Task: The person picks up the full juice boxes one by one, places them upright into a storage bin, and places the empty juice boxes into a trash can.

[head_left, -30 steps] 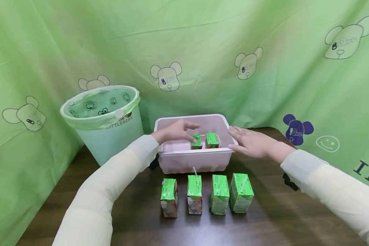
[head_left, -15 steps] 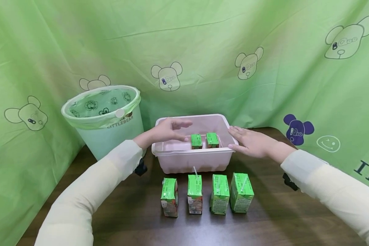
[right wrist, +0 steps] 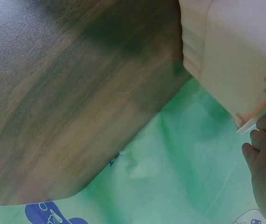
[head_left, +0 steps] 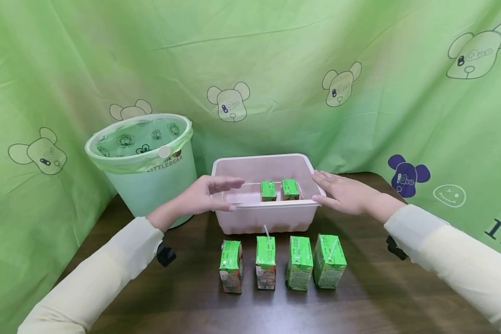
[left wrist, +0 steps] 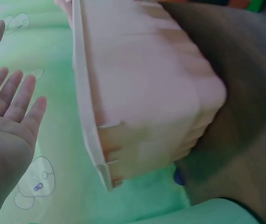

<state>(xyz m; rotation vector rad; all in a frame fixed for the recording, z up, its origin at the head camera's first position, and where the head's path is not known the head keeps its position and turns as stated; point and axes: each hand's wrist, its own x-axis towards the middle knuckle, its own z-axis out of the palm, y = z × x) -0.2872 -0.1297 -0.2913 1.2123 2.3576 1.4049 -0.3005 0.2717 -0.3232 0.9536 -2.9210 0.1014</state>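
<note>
A pink plastic bin stands on the table with two green-topped drink cartons inside, a left carton and a right carton. My left hand is at the bin's left end, fingers extended and holding nothing; the left wrist view shows its palm apart from the bin wall. On the right end's rim rests my right hand, its fingers straight along it. In front of the bin, drink cartons stand in a row: two brown-sided ones at left, two green ones at right, some with straws.
A light green trash can with a patterned liner stands at the back left, near my left forearm. Behind everything hangs a green curtain with bear prints. The dark wooden table extends in front of the cartons.
My left hand has drawn out of the bin, moving left and toward me from above the left carton inside. The right hand stays on the rim, and the cartons have not moved.
</note>
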